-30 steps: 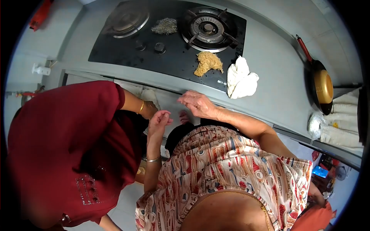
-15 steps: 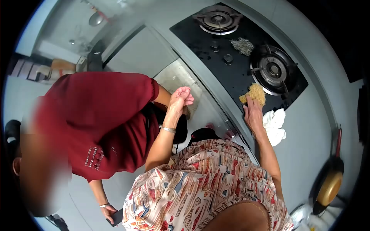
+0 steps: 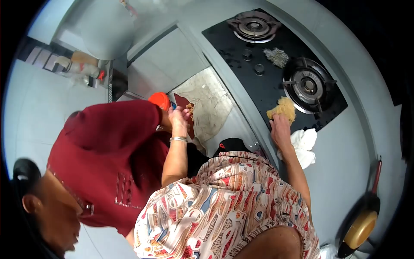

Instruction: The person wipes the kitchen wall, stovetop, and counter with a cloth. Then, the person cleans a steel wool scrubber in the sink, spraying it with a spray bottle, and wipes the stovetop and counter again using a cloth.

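Observation:
My right hand (image 3: 282,131) presses its fingers onto a tan, fibrous scrubbing pad (image 3: 284,109), which lies at the near corner of the black glass gas hob (image 3: 239,54). Touching the hob's edge beside my wrist is a crumpled white cloth (image 3: 304,149). A silvery mesh scrubber (image 3: 276,57) rests between the two burners. On the other side, my left hand (image 3: 179,117) hangs in the air with nothing in it, its fingers loosely apart. It is in front of a co-worker's maroon sleeve (image 3: 125,121) and forearm; whether it touches them I cannot tell.
The co-worker leans in close on my left. Below lie a grey floor cloth (image 3: 211,103) and a round orange-red object (image 3: 159,101). A frying pan (image 3: 362,226) stands at the right. Bottles and boxes (image 3: 82,69) sit at the upper left.
My left hand has moved left and slightly down, its fingers loosening. The co-worker has shifted down and left, uncovering the orange-red object. My right hand stays on the scrubbing pad.

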The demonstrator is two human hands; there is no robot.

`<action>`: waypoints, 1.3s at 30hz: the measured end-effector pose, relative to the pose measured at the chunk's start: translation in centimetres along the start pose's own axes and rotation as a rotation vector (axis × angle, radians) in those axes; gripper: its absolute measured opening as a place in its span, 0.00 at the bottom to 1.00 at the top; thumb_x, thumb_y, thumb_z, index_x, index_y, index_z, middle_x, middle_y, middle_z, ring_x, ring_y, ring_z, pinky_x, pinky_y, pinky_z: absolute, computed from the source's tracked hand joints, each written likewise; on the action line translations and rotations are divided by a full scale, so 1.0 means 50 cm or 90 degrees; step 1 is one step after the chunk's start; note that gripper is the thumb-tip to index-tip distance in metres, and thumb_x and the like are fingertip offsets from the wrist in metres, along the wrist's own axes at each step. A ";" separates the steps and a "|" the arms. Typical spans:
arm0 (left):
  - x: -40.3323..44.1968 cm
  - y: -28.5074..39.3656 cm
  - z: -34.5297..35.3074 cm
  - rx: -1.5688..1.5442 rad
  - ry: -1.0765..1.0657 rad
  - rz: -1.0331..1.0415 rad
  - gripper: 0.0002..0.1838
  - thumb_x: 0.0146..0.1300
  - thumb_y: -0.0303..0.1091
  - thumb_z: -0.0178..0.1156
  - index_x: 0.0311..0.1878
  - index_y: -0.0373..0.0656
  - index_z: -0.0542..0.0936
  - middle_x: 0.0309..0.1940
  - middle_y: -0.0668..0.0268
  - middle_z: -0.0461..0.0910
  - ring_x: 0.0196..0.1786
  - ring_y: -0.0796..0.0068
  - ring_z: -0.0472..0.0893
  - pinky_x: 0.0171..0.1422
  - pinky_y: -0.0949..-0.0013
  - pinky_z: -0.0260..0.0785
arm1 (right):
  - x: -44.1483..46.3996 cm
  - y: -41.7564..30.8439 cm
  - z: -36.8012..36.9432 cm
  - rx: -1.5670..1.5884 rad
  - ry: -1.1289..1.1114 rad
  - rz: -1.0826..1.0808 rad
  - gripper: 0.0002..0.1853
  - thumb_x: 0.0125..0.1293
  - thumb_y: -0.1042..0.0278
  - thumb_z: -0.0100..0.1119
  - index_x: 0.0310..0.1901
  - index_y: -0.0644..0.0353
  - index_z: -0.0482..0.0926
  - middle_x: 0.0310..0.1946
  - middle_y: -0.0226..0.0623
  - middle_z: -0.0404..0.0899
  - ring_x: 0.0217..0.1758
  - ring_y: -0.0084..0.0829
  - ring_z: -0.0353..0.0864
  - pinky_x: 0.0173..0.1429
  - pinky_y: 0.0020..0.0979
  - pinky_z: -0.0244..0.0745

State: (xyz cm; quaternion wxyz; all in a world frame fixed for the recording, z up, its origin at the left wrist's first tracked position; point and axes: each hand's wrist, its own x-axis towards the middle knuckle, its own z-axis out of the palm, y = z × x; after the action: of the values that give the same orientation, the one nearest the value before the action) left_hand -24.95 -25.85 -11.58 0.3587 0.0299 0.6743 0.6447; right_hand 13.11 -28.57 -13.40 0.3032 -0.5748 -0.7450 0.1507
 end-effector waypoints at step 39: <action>-0.134 -0.154 0.705 0.588 -0.621 0.806 0.27 0.50 0.27 0.58 0.55 0.58 0.71 0.44 0.53 0.74 0.45 0.49 0.74 0.49 0.53 0.67 | -0.033 -0.053 -0.078 0.234 0.025 0.210 0.19 0.59 0.75 0.51 0.53 0.60 0.70 0.34 0.44 0.72 0.37 0.45 0.73 0.40 0.37 0.70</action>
State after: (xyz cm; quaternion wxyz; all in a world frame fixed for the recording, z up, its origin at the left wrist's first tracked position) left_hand 1.66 -0.61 -12.35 0.1361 0.8014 0.4969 0.3038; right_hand 13.77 -31.39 -9.35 0.3885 -0.6265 -0.5951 0.3200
